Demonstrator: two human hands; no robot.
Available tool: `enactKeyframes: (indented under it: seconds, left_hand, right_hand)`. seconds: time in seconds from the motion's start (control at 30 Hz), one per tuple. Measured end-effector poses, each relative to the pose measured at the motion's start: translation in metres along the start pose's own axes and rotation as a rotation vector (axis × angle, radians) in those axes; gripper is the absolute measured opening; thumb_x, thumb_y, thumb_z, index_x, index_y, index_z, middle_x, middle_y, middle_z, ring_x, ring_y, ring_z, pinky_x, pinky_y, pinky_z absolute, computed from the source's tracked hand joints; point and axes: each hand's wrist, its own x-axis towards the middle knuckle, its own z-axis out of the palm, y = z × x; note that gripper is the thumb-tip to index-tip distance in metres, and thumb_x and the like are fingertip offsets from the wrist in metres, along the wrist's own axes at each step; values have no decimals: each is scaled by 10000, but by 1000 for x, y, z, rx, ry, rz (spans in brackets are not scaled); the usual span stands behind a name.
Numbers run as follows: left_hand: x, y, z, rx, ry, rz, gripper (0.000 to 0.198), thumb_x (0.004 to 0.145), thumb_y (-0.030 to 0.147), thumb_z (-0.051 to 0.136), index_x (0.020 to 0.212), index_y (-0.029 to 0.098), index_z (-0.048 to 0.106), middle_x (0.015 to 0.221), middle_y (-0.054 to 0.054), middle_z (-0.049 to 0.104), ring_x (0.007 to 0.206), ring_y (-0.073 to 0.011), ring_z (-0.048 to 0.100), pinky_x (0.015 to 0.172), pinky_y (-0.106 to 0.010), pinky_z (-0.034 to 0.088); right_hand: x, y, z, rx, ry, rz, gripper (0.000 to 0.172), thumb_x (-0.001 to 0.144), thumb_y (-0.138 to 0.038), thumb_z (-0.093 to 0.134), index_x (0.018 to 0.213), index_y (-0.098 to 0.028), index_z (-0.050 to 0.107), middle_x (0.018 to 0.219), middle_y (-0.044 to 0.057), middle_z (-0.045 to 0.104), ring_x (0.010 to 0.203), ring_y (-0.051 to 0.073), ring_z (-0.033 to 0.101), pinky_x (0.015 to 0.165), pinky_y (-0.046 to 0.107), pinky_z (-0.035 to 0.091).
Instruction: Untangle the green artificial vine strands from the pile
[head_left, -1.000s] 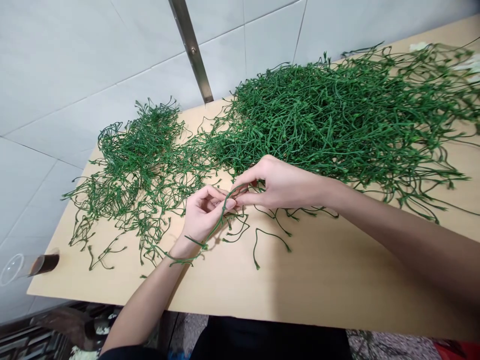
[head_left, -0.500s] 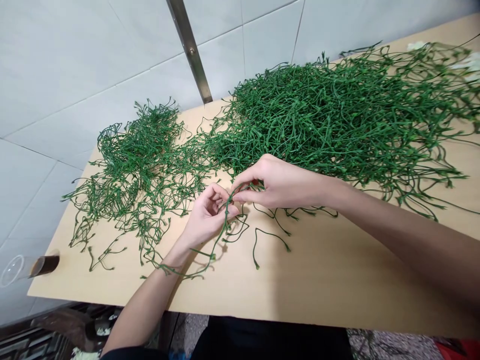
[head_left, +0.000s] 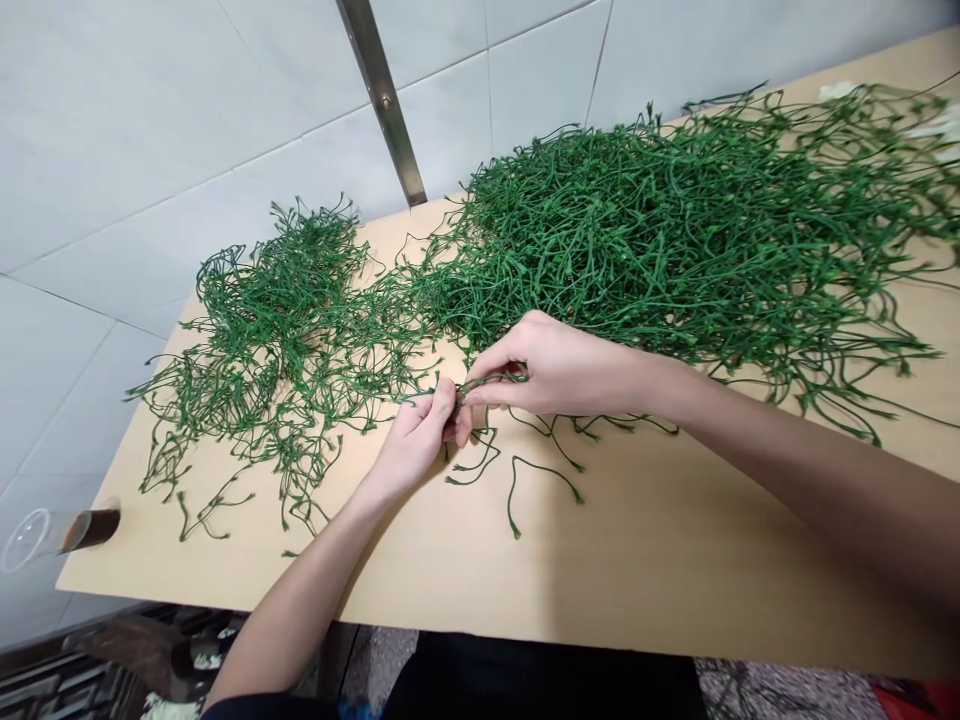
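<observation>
My left hand (head_left: 420,435) is closed around the end of a green artificial flower stem, its thumb pressed down on top. Just beside it, my right hand (head_left: 525,370) pinches the same green stem (head_left: 491,380) between thumb and fingers. The two sets of fingertips nearly touch, and the exact join between them is hidden. Behind my right hand spreads a big heap of thin green plastic stems (head_left: 637,230). A smaller, looser pile of stems (head_left: 277,290) lies to the left. One bent loose stem (head_left: 517,480) rests on the board in front of my hands.
The pale wooden tabletop (head_left: 465,580) meets a tiled wall (head_left: 187,100) at the back. A metal strip (head_left: 386,105) runs down that wall. At the left edge stands a clear plastic cup (head_left: 67,535) with dark liquid. White petals (head_left: 934,130) lie at the far right.
My left hand has turned, its thumb now on top. The long branching stem that hung down over my left wrist no longer shows there. My right hand stays nearly in place.
</observation>
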Motion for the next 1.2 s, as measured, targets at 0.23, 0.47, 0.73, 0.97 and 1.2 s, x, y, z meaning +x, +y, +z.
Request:
enactKeyframes:
  seconds: [0.23, 0.47, 0.73, 0.97, 1.2]
  left_hand:
    - [0, 4, 0, 56, 54, 59, 626, 845, 686, 488, 495, 171, 550, 487, -1, 434, 484, -107, 341, 497, -276, 279]
    - [-2, 5, 0, 160, 105, 155, 530, 881, 610, 504, 556, 192, 540, 532, -1, 477, 524, -120, 404, 521, -271, 336]
    - [0, 4, -1, 67, 171, 219, 467, 857, 591, 562, 617, 194, 505, 581, 24, 445, 522, -102, 377, 517, -253, 341]
    - [2, -2, -1, -42, 272, 137, 472, 850, 599, 575, 633, 180, 552, 603, 4, 526, 551, -100, 448, 534, -246, 369]
    - [6, -7, -3, -180, 297, 120, 489, 800, 586, 652, 597, 171, 491, 563, 38, 434, 499, -72, 371, 484, -228, 333]
  right_hand:
    - [-1, -8, -4, 63, -66, 70, 396, 972, -333, 459, 792, -179, 775, 465, -68, 349, 457, 60, 198, 504, 249, 229]
    - [0, 0, -3, 223, -92, 66, 214, 844, -301, 623, 817, -164, 785, 596, -16, 621, 532, 81, 443, 504, 239, 327]
    - [3, -3, 11, 431, -16, 207, 218, 700, -239, 747, 888, -141, 694, 821, 29, 733, 724, 139, 672, 636, 238, 508]
    - [4, 1, 19, -7, 303, 120, 260, 811, -377, 688, 886, -128, 674, 780, 52, 694, 732, 165, 625, 702, 298, 467]
    - [2, -4, 25, -537, 363, -316, 184, 931, -260, 566, 955, -108, 666, 1020, 139, 641, 957, 246, 533, 818, 385, 464]
